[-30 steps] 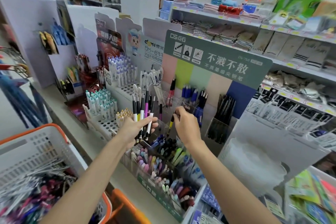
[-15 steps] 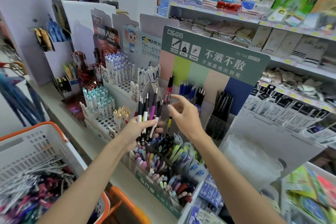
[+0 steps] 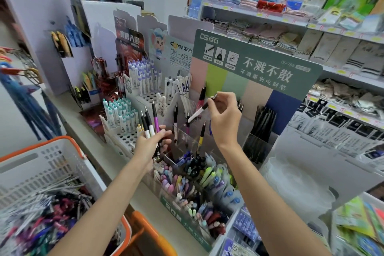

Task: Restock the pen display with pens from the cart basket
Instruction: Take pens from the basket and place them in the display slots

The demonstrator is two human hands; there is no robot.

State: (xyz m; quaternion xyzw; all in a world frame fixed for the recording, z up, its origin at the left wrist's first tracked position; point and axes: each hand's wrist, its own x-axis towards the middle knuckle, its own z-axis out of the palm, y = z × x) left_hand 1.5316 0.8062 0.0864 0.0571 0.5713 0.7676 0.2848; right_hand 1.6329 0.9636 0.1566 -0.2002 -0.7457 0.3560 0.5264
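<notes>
My left hand point(image 3: 152, 143) grips a bunch of pens point(image 3: 150, 123), two black-and-white and one purple, upright in front of the pen display point(image 3: 255, 68). My right hand point(image 3: 224, 116) pinches a single black-and-white pen point(image 3: 200, 110), tilted, above the display's clear compartments point(image 3: 187, 139). A few pens stand in those compartments, among them one with a yellow barrel point(image 3: 200, 138). The white cart basket point(image 3: 47, 164) with an orange rim sits at lower left, full of loose pens point(image 3: 41, 214).
White peg displays of teal-capped pens point(image 3: 119, 113) and purple-capped pens point(image 3: 143, 75) stand left of the hands. A front tray of pastel pens point(image 3: 187, 189) lies below them. Black pens point(image 3: 261, 122) fill a right compartment. Shelves of cloth goods run behind.
My right hand took one black-and-white pen out of the bunch and lifted it up to the right. The left hand's bunch is smaller and sits lower and further left.
</notes>
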